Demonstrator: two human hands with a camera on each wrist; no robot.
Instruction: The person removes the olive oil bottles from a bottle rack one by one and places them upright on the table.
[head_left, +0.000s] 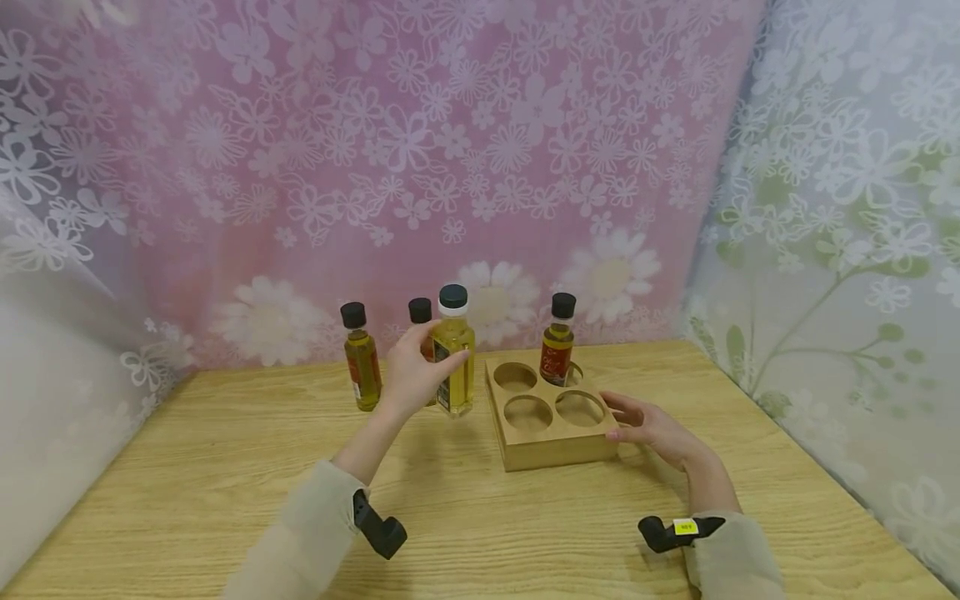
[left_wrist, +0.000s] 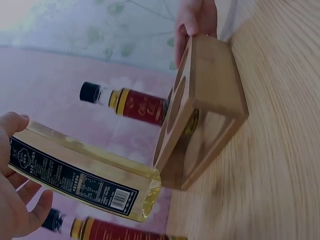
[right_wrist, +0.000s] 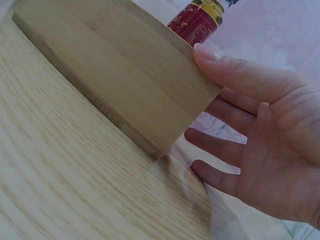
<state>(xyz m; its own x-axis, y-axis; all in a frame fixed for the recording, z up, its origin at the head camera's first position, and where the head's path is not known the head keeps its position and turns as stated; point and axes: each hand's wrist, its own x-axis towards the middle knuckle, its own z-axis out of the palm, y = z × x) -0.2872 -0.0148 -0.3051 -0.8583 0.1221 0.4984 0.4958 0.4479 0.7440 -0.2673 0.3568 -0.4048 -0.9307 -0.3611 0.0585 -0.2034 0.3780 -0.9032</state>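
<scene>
My left hand (head_left: 411, 371) grips a clear square bottle of yellow oil (head_left: 459, 362) with a dark cap, upright in the head view. Its dark label with a barcode shows in the left wrist view, and its base is off the table. The wooden bottle rack (head_left: 553, 448) has round holes in its top, to the right of that bottle. A small red-labelled olive oil bottle (head_left: 557, 346) stands in its back right hole. At the rack's right front corner, my right hand (head_left: 660, 433) holds the edge, thumb at the front and fingers along the side.
Another small oil bottle (head_left: 363, 362) with a black cap stands on the wooden table (head_left: 225, 492) to the left. Partly hidden behind my left hand is a further black-capped bottle (head_left: 421, 312). Flowered curtains (head_left: 450, 167) hang behind and at both sides.
</scene>
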